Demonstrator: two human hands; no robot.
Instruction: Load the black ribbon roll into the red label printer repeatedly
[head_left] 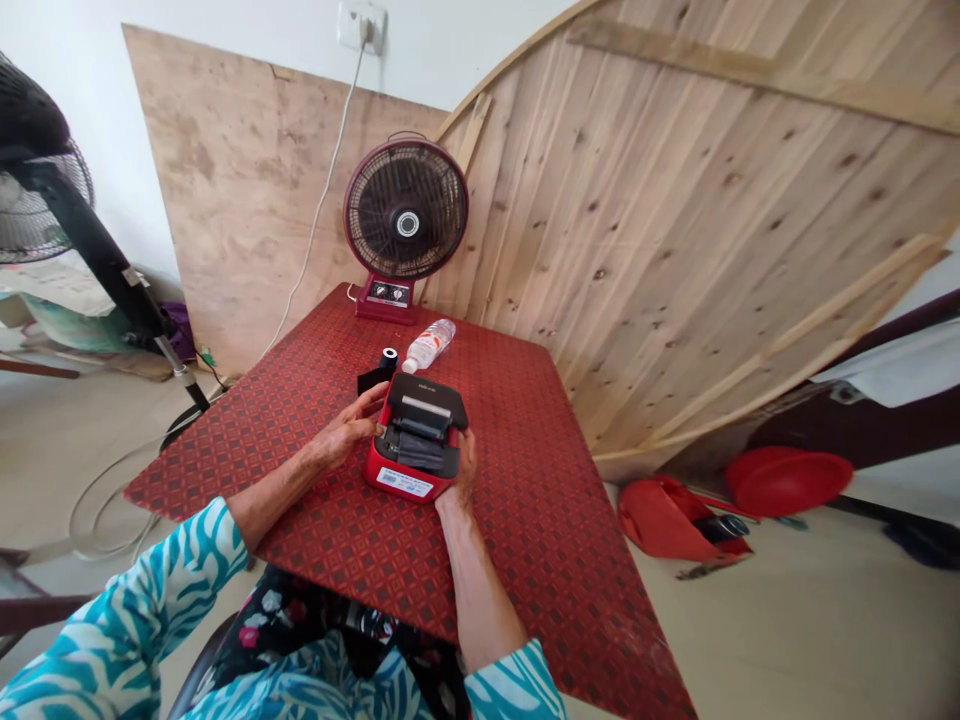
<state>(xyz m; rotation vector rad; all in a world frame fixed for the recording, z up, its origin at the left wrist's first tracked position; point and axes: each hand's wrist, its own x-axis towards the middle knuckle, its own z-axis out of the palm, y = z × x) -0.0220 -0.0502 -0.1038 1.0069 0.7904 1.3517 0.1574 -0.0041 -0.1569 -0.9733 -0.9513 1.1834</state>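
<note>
A red and black label printer (407, 484) sits on the table in front of me, with its black lid raised at the back. Inside its open bay is a dark roll. A white sticker runs along its near side. My left hand (346, 430) is at the printer's left side, thumb on the edge and fingers reaching along it. On the other side, my right hand (460, 475) wraps round the right edge; most of its fingers are hidden behind the body. Just beyond the printer lie a small dark roll with a white core (388, 357) and a flat black piece (370, 379).
A clear plastic bottle (429, 345) lies behind the printer. At the back of the red patterned table (517, 470) stands a dark red fan (406, 215). A standing fan (97, 230) is at left. Wooden boards (675, 220) lean on the wall; a red basin (787, 478) is at right.
</note>
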